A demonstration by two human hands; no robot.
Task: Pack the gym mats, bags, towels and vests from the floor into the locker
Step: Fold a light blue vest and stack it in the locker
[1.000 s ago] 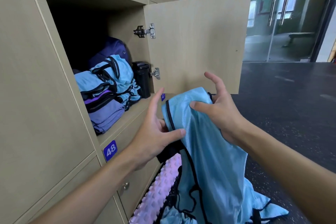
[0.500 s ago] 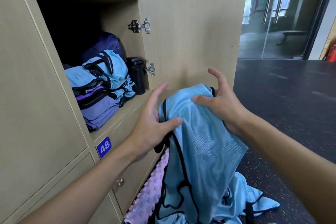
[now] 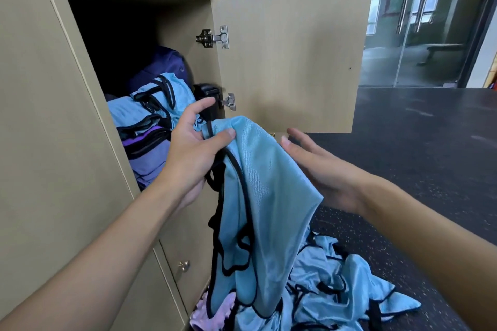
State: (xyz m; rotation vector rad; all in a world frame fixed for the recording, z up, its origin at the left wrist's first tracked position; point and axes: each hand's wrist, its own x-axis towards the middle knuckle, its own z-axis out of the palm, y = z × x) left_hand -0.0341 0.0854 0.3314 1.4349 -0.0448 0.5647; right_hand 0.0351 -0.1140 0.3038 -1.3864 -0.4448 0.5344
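Head view: left hand (image 3: 193, 153) pinches the blue vest (image 3: 263, 191) by its top edge at centre, probably so it hangs straight for folding — right hand (image 3: 320, 169), fingers straight and holding nothing, lies alongside at 3 o'clock. The open locker (image 3: 185, 62) is at 10 o'clock, with more vests (image 3: 336, 285) heaped on the floor at 5 o'clock.

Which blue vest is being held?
The vest hanging from the left hand, pinched at its top; folded vests sit in the locker, a heap lies on the floor.
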